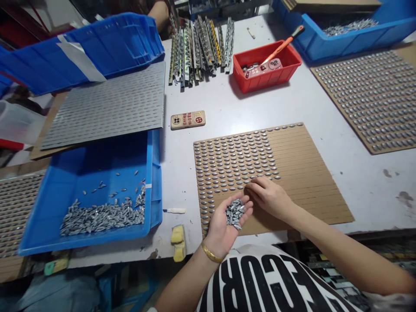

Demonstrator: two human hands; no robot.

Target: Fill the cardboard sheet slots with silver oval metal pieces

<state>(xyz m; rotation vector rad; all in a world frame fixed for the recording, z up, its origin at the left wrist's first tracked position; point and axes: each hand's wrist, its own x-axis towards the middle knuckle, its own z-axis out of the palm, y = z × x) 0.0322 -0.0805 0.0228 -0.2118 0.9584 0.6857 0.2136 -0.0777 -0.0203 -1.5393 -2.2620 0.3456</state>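
Observation:
My left hand [229,221] is cupped palm-up over the near edge of a brown grooved board [305,173], holding a small heap of grey oval metal pieces [234,212]. My right hand [268,195] rests on the board just to the right, fingers pinched together at the end of a row of pieces; what they hold is hidden. Rows of the same grey pieces [234,158] fill the board's left half; its right half is bare grooves.
A blue bin [152,173] with loose grey pieces [100,216] sits left. A perforated metal sheet [107,104], another blue bin [97,47], metal strips [199,45], a red tray [266,76], a filled board [370,95], a phone [187,119] lie beyond.

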